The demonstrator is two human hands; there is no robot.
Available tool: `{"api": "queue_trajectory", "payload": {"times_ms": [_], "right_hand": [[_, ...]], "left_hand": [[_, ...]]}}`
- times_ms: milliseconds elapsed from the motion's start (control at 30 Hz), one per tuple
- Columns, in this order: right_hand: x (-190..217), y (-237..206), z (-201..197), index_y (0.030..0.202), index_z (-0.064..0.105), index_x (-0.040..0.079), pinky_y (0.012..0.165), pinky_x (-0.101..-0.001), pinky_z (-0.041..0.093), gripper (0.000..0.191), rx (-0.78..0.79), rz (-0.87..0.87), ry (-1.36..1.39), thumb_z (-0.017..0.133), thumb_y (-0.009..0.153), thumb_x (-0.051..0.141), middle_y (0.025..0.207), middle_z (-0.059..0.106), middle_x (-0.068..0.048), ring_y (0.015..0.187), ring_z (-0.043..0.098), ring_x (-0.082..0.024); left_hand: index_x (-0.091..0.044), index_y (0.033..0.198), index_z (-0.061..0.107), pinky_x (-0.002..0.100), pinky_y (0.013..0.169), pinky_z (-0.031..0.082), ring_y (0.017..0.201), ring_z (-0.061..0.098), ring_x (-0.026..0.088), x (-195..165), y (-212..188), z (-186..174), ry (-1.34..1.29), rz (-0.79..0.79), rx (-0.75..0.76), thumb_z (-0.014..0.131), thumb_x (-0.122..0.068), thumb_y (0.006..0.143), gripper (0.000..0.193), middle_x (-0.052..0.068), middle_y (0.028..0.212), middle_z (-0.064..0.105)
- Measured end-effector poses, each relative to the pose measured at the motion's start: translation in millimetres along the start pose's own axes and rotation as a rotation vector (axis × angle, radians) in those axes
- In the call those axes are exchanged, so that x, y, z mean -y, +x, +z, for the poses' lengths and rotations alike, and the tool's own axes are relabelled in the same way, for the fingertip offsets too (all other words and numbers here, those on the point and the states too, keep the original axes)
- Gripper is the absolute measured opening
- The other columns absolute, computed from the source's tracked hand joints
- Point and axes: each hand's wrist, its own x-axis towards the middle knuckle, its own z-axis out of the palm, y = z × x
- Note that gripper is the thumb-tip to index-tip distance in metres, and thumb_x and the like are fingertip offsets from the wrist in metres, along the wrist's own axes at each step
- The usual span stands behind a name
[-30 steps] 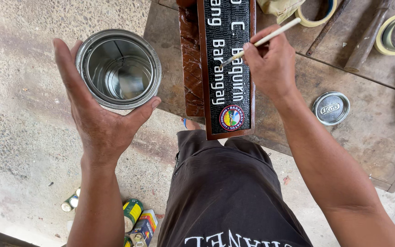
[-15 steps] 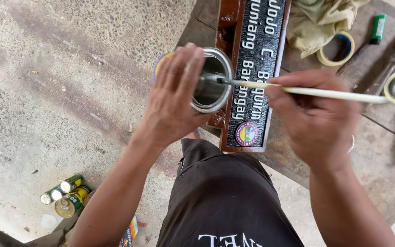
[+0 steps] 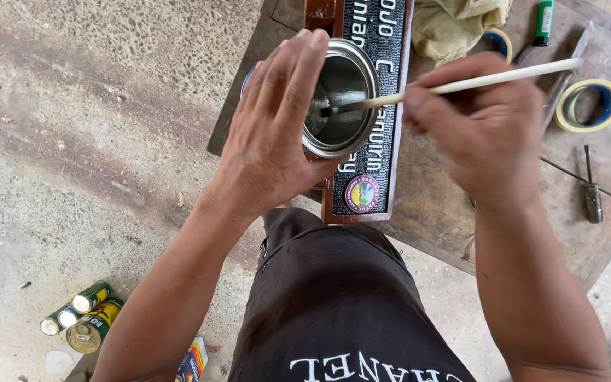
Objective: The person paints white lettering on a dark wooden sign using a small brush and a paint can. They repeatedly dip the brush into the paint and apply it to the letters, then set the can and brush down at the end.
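Far left, on the concrete floor: small cans [image 3: 83, 315] lying together, well apart from the work.

Left hand [image 3: 277, 134]: closed around an open metal tin [image 3: 344, 92], fingers wrapped over its left wall, thumb side hidden. Tin held in the air, tilted with its mouth toward the right hand, above the upper part of the dark lettered signboard [image 3: 373, 177] that lies lengthwise on the wooden workbench [image 3: 447, 212].

Brush [image 3: 475, 83]: thin, pale handle, dark tip well inside the tin near the bottom. Contents of the tin hard to make out; seemingly little left.

Right hand [image 3: 482, 134]: closed on the brush handle in a pinch near mid-length, the far end of the handle pointing right past the fingers.

Step in hand, as judged: loading the brush from the tin.
- Hold the tin firmly and tilt it only enough to pool what remains at one side.
- Wet the tip only; avoid burying the bristles to the ferrule.
- Wipe the excess off on the inner rim before lifting out, since the tin sits directly over the signboard and a drip would likely land on it.
- Lift the brush out straight, clear of the rim.

Further right on the bench: a yellowish cloth [image 3: 454, 25], a green marker-like stick [image 3: 544, 18], a roll of tape [image 3: 588, 106] and a slim pointed tool [image 3: 592, 194], all apart from both hands.
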Motion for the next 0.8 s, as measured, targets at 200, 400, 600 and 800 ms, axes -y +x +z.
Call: {"api": "queue_trajectory", "payload": {"times_ms": [200, 400, 600, 800], "right_hand": [[-40.0, -15.1, -36.0, 0.116, 0.055, -0.004, 0.079, -0.0368, 0.067, 0.011, -0.16, 0.096, 0.669, 0.065, 0.112, -0.008, 0.097, 0.073, -0.021, 0.087, 0.076, -0.028], [-68.4, -33.4, -54.1, 0.113, 0.058, -0.004, 0.085, -0.0408, 0.067, 0.008, -0.276, 0.217, 0.875, 0.063, 0.11, -0.008, 0.099, 0.072, -0.021, 0.093, 0.076, -0.031], [-111.7, -48.7, -29.3, 0.107, 0.059, 0.0, 0.086, -0.0398, 0.067, 0.008, -0.409, 0.197, 0.726, 0.064, 0.105, -0.007, 0.102, 0.071, -0.019, 0.094, 0.077, -0.028], [-159.9, -49.8, 17.9, 0.115, 0.058, 0.001, 0.086, -0.0229, 0.059, 0.014, -0.32, 0.071, 0.426, 0.067, 0.106, -0.003, 0.111, 0.07, -0.012, 0.096, 0.069, -0.013]], "left_hand": [[-0.025, 0.17, 0.006, 0.047, 0.134, 0.038, 0.156, 0.036, 0.031, 7.8, 6.3, 8.9, -0.007, 0.014, -0.015, 0.106, -0.036, 0.07, 0.142, 0.013, 0.167, 0.032], [-0.029, 0.165, -0.002, 0.044, 0.135, 0.04, 0.159, 0.029, 0.027, 22.1, 3.4, 15.5, -0.072, -0.016, -0.046, 0.108, -0.036, 0.08, 0.14, 0.011, 0.171, 0.02], [-0.034, 0.164, -0.003, 0.046, 0.133, 0.039, 0.157, 0.027, 0.025, 36.0, -11.0, 0.6, -0.057, -0.069, -0.101, 0.104, -0.029, 0.08, 0.136, 0.007, 0.174, 0.016], [-0.036, 0.164, -0.003, 0.044, 0.134, 0.04, 0.158, 0.027, 0.025, 44.5, -34.8, -24.6, -0.002, -0.113, -0.121, 0.103, -0.024, 0.082, 0.135, 0.004, 0.17, 0.008]]}}
